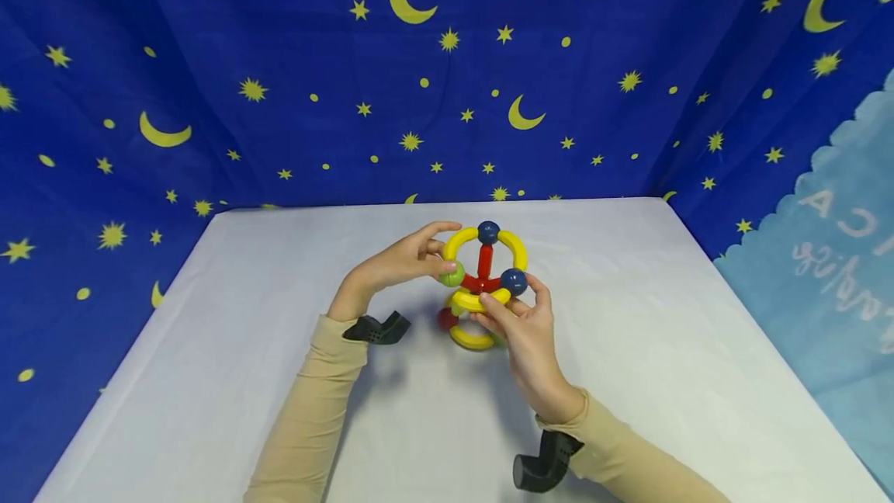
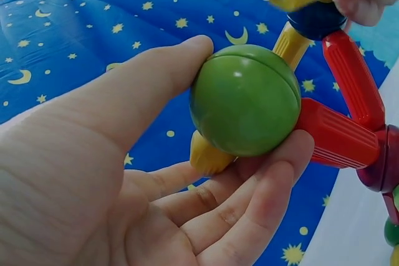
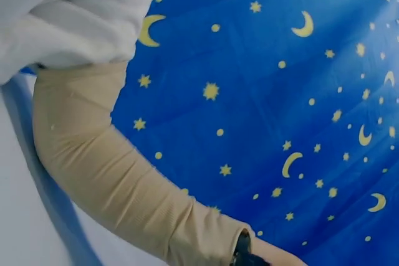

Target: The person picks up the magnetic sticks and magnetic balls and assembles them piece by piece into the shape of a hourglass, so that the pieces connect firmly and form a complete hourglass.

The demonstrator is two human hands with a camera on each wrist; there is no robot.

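A magnetic ball-and-rod toy structure stands on the table, with red straight rods (image 1: 485, 261), yellow curved rods (image 1: 519, 251) and a blue ball (image 1: 489, 232) on top. My left hand (image 1: 396, 261) pinches a green ball (image 2: 246, 101) at its left side between thumb and fingertips. On the near side, my right hand (image 1: 532, 348) grips a yellow curved rod (image 1: 466, 302) beside another blue ball (image 1: 514, 282). That rod's free end shows in the left wrist view. Lower down are a red ball (image 1: 447, 319) and another yellow curve (image 1: 471, 339), partly hidden by the right hand.
A white cloth covers the table (image 1: 209, 379). Behind it hangs a blue curtain (image 1: 314, 45) with moons and stars; a light blue panel (image 1: 824, 254) is on the right. Black camera mounts (image 1: 548, 463) sit on both wrists. The right wrist view shows mainly a beige sleeve (image 3: 118, 172).
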